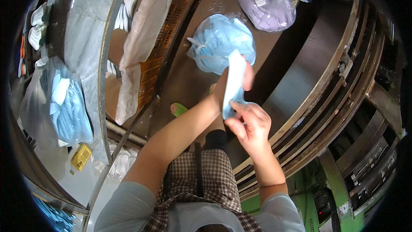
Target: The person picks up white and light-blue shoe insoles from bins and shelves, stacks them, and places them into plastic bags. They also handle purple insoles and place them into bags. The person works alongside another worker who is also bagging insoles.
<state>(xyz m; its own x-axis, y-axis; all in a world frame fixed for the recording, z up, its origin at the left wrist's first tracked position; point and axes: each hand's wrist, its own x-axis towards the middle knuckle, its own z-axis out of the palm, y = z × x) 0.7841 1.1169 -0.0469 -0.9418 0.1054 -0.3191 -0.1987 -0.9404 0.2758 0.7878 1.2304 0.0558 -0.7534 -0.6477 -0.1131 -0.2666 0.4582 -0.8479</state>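
A light blue insole-shaped piece (234, 81) is held upright between both hands, above the brown floor. My left hand (240, 79) is behind it, with the thumb showing at its right edge. My right hand (251, 126) pinches its lower end with thumb and fingers. Just beyond it, a clear plastic bag full of the same light blue pieces (214, 43) lies on the floor. My legs and green-tipped footwear (178, 109) show below the hands.
A purple-filled plastic bag (266, 6) lies farther back. To the left stand a metal table edge (103, 73), a cardboard box with white liner (141, 38) and a bag of blue pieces (64, 103). A yellow tape measure (81, 157) rests lower left. A dark conveyor machine (326, 81) curves along the right.
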